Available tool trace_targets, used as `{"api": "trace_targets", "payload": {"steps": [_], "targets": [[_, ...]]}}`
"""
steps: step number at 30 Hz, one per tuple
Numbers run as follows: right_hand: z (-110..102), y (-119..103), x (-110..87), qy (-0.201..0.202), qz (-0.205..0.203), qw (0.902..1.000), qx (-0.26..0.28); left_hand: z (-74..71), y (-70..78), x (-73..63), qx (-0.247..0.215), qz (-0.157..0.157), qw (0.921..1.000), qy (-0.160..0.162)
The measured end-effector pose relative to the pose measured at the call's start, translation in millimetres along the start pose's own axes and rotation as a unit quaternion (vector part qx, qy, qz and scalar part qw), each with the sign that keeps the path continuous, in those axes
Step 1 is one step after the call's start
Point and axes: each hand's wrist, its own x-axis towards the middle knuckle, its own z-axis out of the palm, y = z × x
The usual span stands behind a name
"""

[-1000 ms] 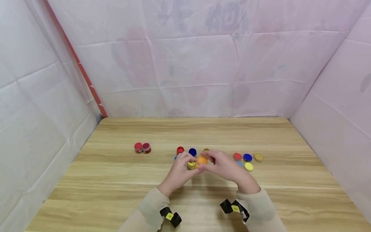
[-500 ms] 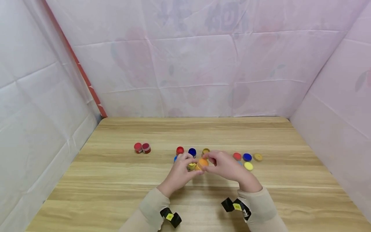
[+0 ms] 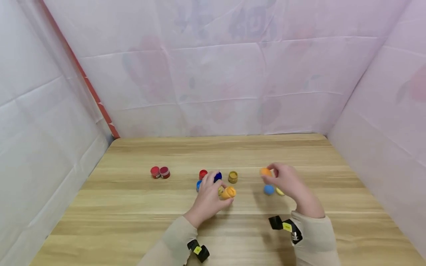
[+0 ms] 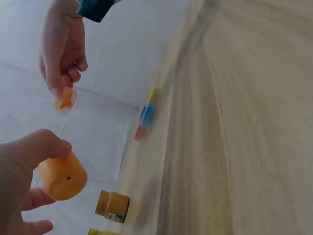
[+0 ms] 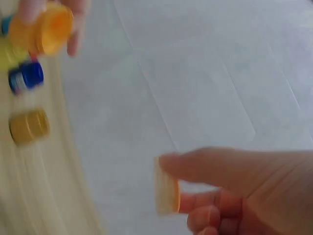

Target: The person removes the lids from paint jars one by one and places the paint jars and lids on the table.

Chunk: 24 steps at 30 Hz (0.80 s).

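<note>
My left hand point(image 3: 207, 199) grips an uncapped orange paint jar point(image 3: 229, 193), its mouth tilted toward the right. Between thumb and fingers, my right hand point(image 3: 290, 183) pinches the orange lid point(image 3: 265, 172), held above the table and apart from the jar. Beside the left hand stand open paint jars: ochre point(image 3: 233, 177), dark blue point(image 3: 217, 177), red point(image 3: 203, 174) and light blue point(image 3: 198, 185). A yellow jar point(image 3: 220, 190) is partly hidden behind the orange one. Below the right hand lie a blue lid point(image 3: 269, 190) and a yellow lid point(image 3: 280, 191).
Two capped jars, a red one point(image 3: 155, 172) and a dark red one point(image 3: 164, 172), stand to the left on the wooden table point(image 3: 133, 210). Pale cloth walls point(image 3: 216, 81) enclose its back and sides. The right hand covers the other lids in the head view.
The orange lid has come off the jar and moved right in my right hand. My left hand keeps hold of the jar near the same place. The head view has shifted slightly.
</note>
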Motion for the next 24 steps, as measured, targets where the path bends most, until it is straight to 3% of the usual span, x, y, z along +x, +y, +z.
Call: {"api": "trace_targets", "payload": {"steps": [7,12,24], "targets": [[-19,50,-6.8,-0.042,0.134,0.9893,-0.040,12.7,-1.6,20.5,0.151,0.026,0.9882,-0.009],[-12,75,-7.4,-0.084,0.192,0.9775,-0.019,17.9,-6.6,27.7,0.188,0.029,0.9815,-0.023],[6,90,3.9,-0.104,0.197,0.9745,0.024,10.4,-16.1,32.0,0.206,0.000,0.9779,-0.035]]}}
